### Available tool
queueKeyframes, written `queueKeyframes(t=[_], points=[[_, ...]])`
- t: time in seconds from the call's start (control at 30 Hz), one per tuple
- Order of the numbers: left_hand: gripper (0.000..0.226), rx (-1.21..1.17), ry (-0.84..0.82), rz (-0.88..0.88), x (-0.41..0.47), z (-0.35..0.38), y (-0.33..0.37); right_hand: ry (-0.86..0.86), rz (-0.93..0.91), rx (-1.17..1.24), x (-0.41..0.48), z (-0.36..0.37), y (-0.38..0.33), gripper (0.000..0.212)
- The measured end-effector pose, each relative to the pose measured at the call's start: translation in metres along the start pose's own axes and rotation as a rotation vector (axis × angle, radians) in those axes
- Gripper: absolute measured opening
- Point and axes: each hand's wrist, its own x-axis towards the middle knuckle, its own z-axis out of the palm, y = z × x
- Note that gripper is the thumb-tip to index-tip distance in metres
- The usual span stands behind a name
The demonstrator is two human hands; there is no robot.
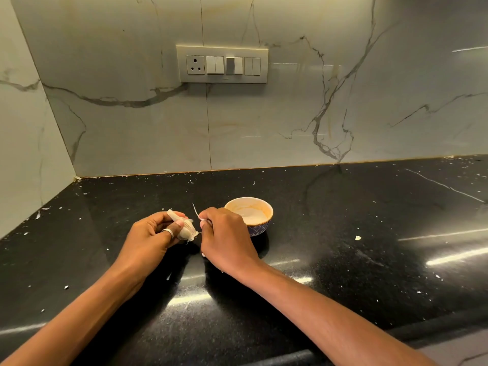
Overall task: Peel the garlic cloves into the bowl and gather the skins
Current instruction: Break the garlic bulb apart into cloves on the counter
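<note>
The left hand (154,231) grasps a papery white garlic piece (184,229). The right hand (224,233) pinches a thin pale skin strip (196,210) — beside the small blue-patterned ceramic bowl (260,228).

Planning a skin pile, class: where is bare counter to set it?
Right of the bowl, the countertop is open to the marble wall; also left of the left hand. Crowded: garlic, right hand and bowl bunch together.

Plain silver ring (168,233) on left hand (149,237)
</note>
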Motion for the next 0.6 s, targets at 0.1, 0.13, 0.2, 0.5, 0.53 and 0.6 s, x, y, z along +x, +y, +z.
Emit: queueKeyframes(t=[0.1,0.13,0.2,0.5,0.53,0.6], points=[[0.019,-0.026,0.041,-0.003,0.0026,-0.0014,-0.0007,-0.026,-0.019,-0.066,-0.0009,0.001,0.0001,0.025],[0.019,-0.03,0.052,-0.003,0.0035,-0.002,-0.0011,-0.036,-0.025,-0.089,-0.0013,0.0018,0.0004,0.025],[0.019,-0.031,0.063,-0.004,0.0039,-0.0021,-0.0016,-0.061,-0.029,-0.118,-0.0022,0.0036,0.0013,0.024],[0.024,-0.015,-0.059,0.002,-0.0002,-0.0006,0.0036,-0.081,-0.079,-0.084,-0.001,0.0048,0.0012,0.028],[0.025,-0.015,-0.076,0.007,-0.0008,0.0,0.0044,-0.091,-0.077,-0.048,-0.0001,0.0053,0.0011,0.027],[0.026,-0.01,-0.096,0.01,-0.0019,0.0008,0.0062,-0.106,-0.065,0.003,0.0019,0.0063,0.0017,0.024]])
